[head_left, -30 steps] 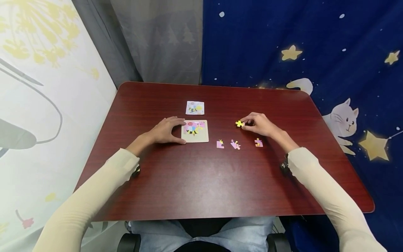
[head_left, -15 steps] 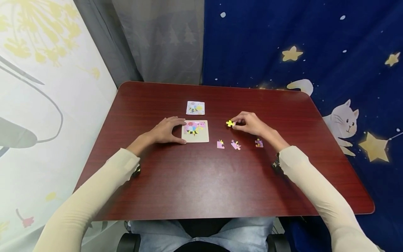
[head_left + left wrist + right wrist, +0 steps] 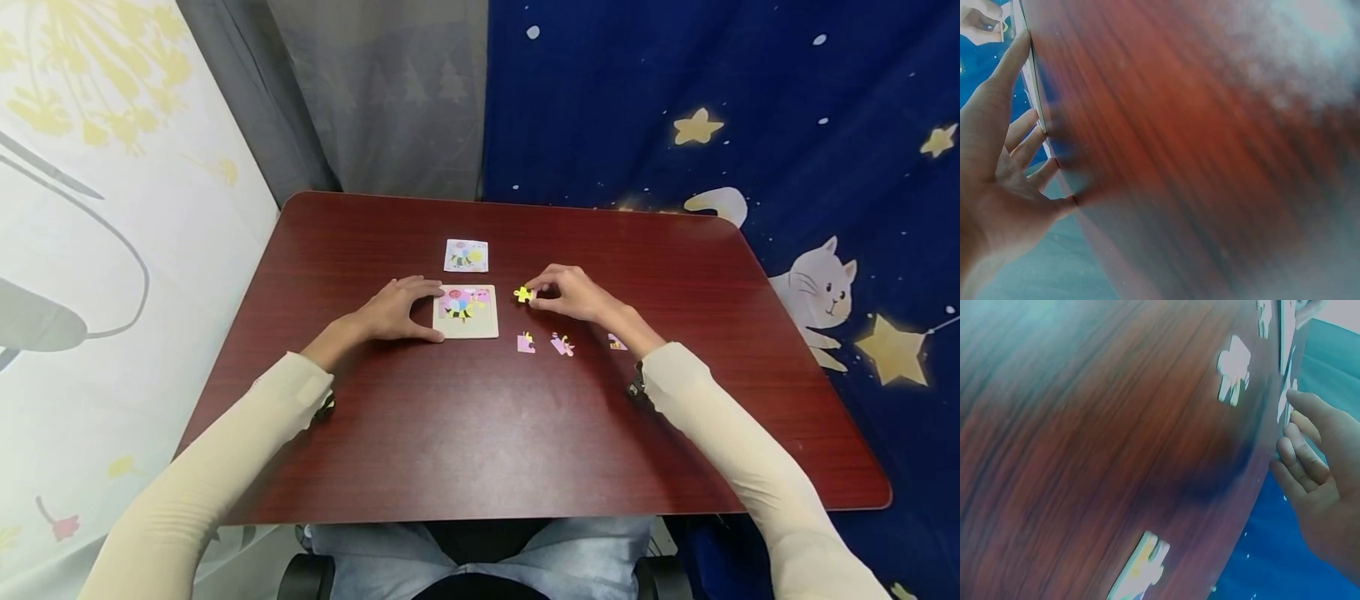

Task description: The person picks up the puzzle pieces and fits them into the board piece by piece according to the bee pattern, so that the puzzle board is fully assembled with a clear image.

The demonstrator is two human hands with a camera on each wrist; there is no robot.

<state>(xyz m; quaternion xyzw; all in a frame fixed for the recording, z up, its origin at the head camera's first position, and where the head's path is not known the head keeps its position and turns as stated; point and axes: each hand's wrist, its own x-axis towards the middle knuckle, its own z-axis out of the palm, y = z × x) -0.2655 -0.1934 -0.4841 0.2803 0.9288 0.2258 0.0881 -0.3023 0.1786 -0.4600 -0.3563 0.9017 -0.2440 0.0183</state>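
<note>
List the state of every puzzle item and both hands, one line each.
Puzzle board: partly filled, lower part bare.
Picture card: lying beyond the board, picture up.
Yellow piece: held, off the board.
Left loose piece: unplaced.
Middle loose piece: unplaced.
Right loose piece: unplaced, partly hidden.
Left hand: touching the board.
Right hand: pinching the yellow piece.

A yellow puzzle piece (image 3: 522,294) is pinched in the right hand (image 3: 567,293). The pale puzzle board (image 3: 476,327), partly filled with colourful picture, lies flat, its edge touching the left hand (image 3: 400,312). Three pink-and-yellow loose pieces (image 3: 526,342) lie apart, nearer the person than the right hand.
</note>
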